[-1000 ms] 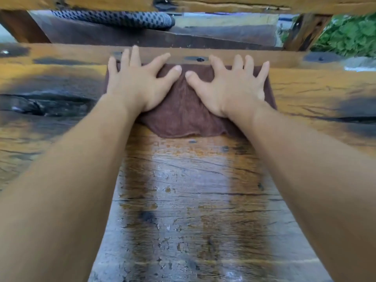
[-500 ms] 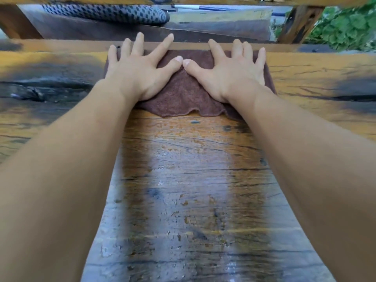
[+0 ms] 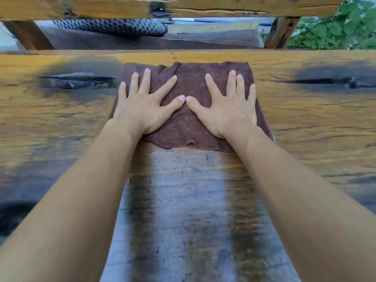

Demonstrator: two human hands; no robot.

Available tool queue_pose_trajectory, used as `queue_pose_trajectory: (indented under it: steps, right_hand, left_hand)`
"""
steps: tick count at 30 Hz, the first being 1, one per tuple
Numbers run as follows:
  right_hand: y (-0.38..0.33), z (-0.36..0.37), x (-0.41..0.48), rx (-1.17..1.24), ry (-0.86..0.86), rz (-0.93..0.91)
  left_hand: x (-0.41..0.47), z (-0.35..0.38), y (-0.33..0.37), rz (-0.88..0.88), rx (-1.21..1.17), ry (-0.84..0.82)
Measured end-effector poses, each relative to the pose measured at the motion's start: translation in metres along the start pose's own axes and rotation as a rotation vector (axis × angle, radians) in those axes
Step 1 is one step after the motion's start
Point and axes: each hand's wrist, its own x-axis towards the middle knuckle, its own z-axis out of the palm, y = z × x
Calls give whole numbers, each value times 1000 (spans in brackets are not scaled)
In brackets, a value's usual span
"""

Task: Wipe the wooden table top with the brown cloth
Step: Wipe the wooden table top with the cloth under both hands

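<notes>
Fingers (image 3: 147,78) spread flat, thumb tips meeting, now inside the brown cloth (image 3: 189,127), no longer past its far hem; it has slid back from the far rim | cloth dark, flat, hems wavy, under both palms on the wooden table top (image 3: 315,119) | left hand (image 3: 142,106), right hand (image 3: 230,106) press side by side, arms straight.

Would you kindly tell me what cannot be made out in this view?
- Head view: wood under the cloth, hidden by it and by the left hand and right hand.
- Head view: near part of the table, motion-blurred.
- Head view: patterned thing beyond the table, cut off by the beam.
</notes>
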Motion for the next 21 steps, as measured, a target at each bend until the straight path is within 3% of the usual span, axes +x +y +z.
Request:
queue_pose_trajectory:
  steps: [21]
  right_hand:
    - [8, 30, -261, 34, -9, -11]
  left_hand:
    - [-260, 12, 23, 26, -4, -44]
